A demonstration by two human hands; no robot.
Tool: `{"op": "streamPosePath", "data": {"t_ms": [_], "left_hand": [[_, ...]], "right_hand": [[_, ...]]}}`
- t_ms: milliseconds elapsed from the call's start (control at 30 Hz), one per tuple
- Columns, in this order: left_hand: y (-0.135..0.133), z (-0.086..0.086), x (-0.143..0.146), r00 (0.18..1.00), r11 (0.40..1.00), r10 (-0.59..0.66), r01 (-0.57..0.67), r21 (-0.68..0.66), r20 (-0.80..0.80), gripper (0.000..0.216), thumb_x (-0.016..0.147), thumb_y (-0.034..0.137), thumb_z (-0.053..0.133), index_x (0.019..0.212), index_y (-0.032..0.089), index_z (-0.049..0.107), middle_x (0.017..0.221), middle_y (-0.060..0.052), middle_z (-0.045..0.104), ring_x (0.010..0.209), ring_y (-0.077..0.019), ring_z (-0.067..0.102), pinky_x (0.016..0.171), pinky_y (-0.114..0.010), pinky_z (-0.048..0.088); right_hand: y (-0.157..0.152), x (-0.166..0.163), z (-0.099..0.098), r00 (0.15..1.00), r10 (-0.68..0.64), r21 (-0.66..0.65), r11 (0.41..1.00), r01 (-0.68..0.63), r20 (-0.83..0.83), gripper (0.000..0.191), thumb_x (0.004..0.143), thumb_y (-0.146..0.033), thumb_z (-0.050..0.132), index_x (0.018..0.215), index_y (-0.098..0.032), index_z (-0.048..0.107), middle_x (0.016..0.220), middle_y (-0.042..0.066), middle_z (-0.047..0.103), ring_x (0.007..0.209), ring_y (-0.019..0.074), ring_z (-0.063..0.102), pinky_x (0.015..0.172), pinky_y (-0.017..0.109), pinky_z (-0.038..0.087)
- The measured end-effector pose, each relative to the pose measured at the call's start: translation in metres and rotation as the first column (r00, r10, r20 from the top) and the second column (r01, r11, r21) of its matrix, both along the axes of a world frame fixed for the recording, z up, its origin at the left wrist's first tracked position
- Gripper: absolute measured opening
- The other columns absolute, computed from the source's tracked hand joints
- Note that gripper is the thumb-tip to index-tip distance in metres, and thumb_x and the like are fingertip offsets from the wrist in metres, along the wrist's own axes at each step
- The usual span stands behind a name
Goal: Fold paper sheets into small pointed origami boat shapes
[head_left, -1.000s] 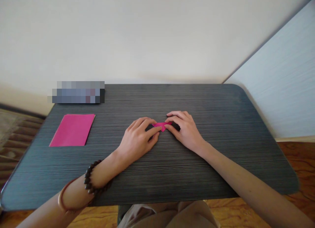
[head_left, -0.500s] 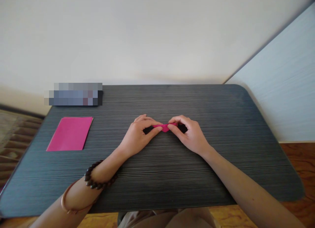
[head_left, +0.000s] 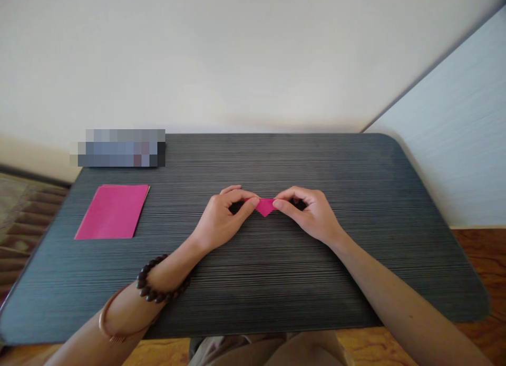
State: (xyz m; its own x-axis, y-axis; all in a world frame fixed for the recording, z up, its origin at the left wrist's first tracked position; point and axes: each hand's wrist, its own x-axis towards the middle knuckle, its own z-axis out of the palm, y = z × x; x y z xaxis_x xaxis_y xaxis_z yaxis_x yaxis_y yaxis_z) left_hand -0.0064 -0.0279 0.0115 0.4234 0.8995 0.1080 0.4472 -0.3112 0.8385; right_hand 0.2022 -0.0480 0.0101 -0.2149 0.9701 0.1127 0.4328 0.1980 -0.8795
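Observation:
A small folded piece of pink paper (head_left: 266, 206) is held between my two hands over the middle of the table. Its visible part tapers to a point facing me, below a straight upper edge. My left hand (head_left: 225, 215) pinches the left end between thumb and fingers. At the right end, my right hand (head_left: 310, 210) grips it the same way, thumb nearest me. The fingertips cover both ends of the paper. Dark beads and a copper-coloured bangle circle my left wrist and forearm.
On the left of the dark, ridged table (head_left: 253, 287) lies a stack of pink square paper sheets (head_left: 113, 212). Behind it stands a pixelated object (head_left: 120, 148) near the wall. A wall runs along the back, and a pale panel (head_left: 454, 134) rises at the right.
The folded paper has tilted so that more of its pointed face shows. My right hand has shifted slightly to the right; both hands still pinch the paper.

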Motion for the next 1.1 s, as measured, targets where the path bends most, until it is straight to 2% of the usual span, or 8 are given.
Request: {"op": "streamPosePath", "data": {"t_ms": [167, 367, 500, 733, 867, 967, 1100], "left_hand": [[-0.0035, 0.0009, -0.0002, 1.0, 1.0, 0.012, -0.012, 0.002, 0.011, 0.014, 0.085, 0.03, 0.059, 0.089, 0.02, 0.068, 0.089, 0.0, 0.071, 0.09, -0.0154, 0.062, 0.099, -0.034, 0.04], [-0.0073, 0.0034, 0.0019, 0.999, 1.0, 0.001, 0.0, 0.018, -0.047, 0.011, 0.085, 0.027, 0.057, 0.082, 0.019, 0.064, 0.084, -0.001, 0.067, 0.081, -0.0145, 0.061, 0.081, -0.03, 0.045], [-0.0087, 0.0045, 0.0029, 0.997, 1.0, -0.006, 0.008, 0.027, -0.071, 0.01, 0.084, 0.027, 0.058, 0.084, 0.019, 0.064, 0.084, -0.001, 0.067, 0.081, -0.0145, 0.061, 0.081, -0.03, 0.044], [-0.0048, 0.007, 0.0031, 0.999, 0.997, 0.009, -0.012, -0.07, -0.054, 0.016, 0.086, 0.031, 0.057, 0.08, 0.019, 0.065, 0.083, 0.0, 0.069, 0.08, -0.0149, 0.063, 0.078, -0.028, 0.047], [-0.0022, 0.0054, 0.0014, 0.996, 0.981, 0.083, -0.079, -0.176, 0.016, 0.021, 0.084, 0.037, 0.059, 0.092, 0.02, 0.067, 0.087, 0.0, 0.072, 0.082, -0.0152, 0.066, 0.079, -0.026, 0.05], [-0.001, 0.0051, -0.0009, 0.995, 0.974, 0.086, -0.075, -0.213, 0.041, 0.023, 0.084, 0.038, 0.059, 0.094, 0.02, 0.068, 0.088, 0.0, 0.073, 0.083, -0.0151, 0.067, 0.08, -0.025, 0.051], [-0.0016, 0.0063, -0.0026, 0.995, 0.979, 0.076, -0.06, -0.196, 0.071, 0.021, 0.085, 0.038, 0.059, 0.089, 0.019, 0.069, 0.088, 0.0, 0.073, 0.082, -0.0151, 0.067, 0.077, -0.024, 0.051]], "right_hand": [[-0.0014, -0.0018, -0.0044, 0.998, 0.032, 0.101, 0.994, -0.037, 0.046, 0.015, 0.087, -0.032, 0.058, 0.081, -0.021, 0.068, 0.078, -0.002, 0.071, 0.069, 0.0117, 0.062, 0.069, 0.026, 0.044], [-0.0032, -0.0041, -0.0076, 0.997, 0.05, 0.179, 0.982, -0.061, 0.066, 0.013, 0.087, -0.029, 0.058, 0.082, -0.021, 0.067, 0.077, -0.002, 0.069, 0.068, 0.011, 0.061, 0.068, 0.025, 0.044], [-0.0049, -0.0043, -0.0064, 0.997, 0.005, 0.191, 0.981, -0.019, 0.077, 0.014, 0.086, -0.031, 0.059, 0.08, -0.021, 0.067, 0.073, -0.002, 0.069, 0.064, 0.0107, 0.059, 0.065, 0.026, 0.043], [-0.005, -0.0061, -0.0053, 0.998, -0.034, 0.14, 0.99, 0.026, 0.054, 0.019, 0.085, -0.033, 0.061, 0.072, -0.021, 0.067, 0.068, -0.003, 0.069, 0.062, 0.0107, 0.059, 0.066, 0.026, 0.043], [-0.0043, -0.0054, -0.0053, 0.996, -0.08, 0.088, 0.993, 0.082, -0.03, 0.02, 0.085, -0.034, 0.06, 0.073, -0.021, 0.067, 0.068, -0.002, 0.07, 0.062, 0.0105, 0.06, 0.064, 0.025, 0.044], [-0.0045, -0.0047, -0.005, 0.992, -0.11, 0.076, 0.991, 0.114, -0.055, 0.021, 0.086, -0.033, 0.058, 0.073, -0.02, 0.066, 0.068, -0.002, 0.069, 0.06, 0.0098, 0.059, 0.061, 0.024, 0.042], [-0.0035, -0.0055, -0.0039, 0.998, -0.061, 0.096, 0.994, 0.06, 0.008, 0.02, 0.086, -0.035, 0.058, 0.077, -0.019, 0.066, 0.066, -0.001, 0.066, 0.061, 0.0108, 0.056, 0.062, 0.026, 0.041]]}}
